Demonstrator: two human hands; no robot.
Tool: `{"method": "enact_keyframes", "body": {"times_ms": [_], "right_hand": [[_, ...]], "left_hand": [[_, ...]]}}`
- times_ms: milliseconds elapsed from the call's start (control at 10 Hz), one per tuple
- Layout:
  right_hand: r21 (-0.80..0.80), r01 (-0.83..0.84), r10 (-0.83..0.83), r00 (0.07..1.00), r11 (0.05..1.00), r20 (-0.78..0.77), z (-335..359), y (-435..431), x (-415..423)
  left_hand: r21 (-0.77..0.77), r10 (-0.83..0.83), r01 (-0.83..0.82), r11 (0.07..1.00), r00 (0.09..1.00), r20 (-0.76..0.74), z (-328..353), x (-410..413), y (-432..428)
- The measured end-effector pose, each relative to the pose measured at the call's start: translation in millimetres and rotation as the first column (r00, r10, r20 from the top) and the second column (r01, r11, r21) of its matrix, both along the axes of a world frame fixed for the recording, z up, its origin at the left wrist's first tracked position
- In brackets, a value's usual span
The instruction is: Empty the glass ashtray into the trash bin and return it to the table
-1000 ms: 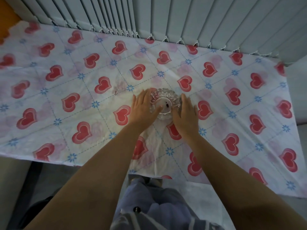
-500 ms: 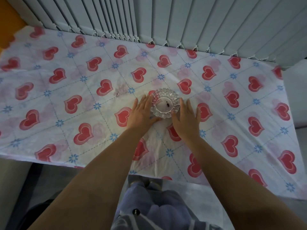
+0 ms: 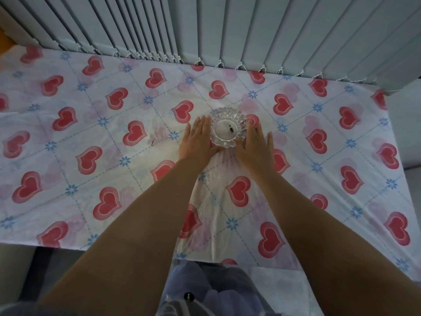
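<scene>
We are looking down on the table [image 3: 68,201], where the heart-patterned cloth [image 3: 319,183] is covering the whole top. The glass ashtray [image 3: 228,127] is sitting upright on that cloth, roughly midway between the left and right edges and somewhat nearer the far edge, where the vertical blinds [image 3: 227,26] are hanging. A few dark specks are lying in its pale round bowl.

We are flanking the ashtray with both hands. Our left hand [image 3: 197,142] is lying palm down on the cloth, fingers [image 3: 203,126] straight and pressed together, their inner side touching the ashtray's left rim. Our right hand [image 3: 255,148] is lying the same way against the right rim, fingers together and the thumb held a little apart toward the right edge. Neither hand is closing around the glass; both are flat and are only bracketing it. The cloth is bunching into folds between our wrists, running toward the near edge.
</scene>
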State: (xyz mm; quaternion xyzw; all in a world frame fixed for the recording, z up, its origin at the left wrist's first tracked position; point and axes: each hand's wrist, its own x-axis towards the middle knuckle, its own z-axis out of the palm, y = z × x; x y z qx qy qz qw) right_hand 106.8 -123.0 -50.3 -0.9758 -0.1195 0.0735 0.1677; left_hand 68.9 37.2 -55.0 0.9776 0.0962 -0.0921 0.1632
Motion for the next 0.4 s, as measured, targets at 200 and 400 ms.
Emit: {"method": "enact_keyframes", "body": {"times_ms": [200,400], "right_hand": [[-0.035,-0.04,0.041,0.999,0.999,0.018,8.4,-4.3,-4.7],[-0.075,-0.058,0.066,0.992,0.996,0.109,53.2,-4.8,-3.4]], "left_hand": [[0.066,-0.031,0.032,0.997,0.999,-0.022,14.3,-6.8,0.5],[0.113,-0.062,0.055,0.992,0.996,0.062,56.1,-8.8,9.5]]}}
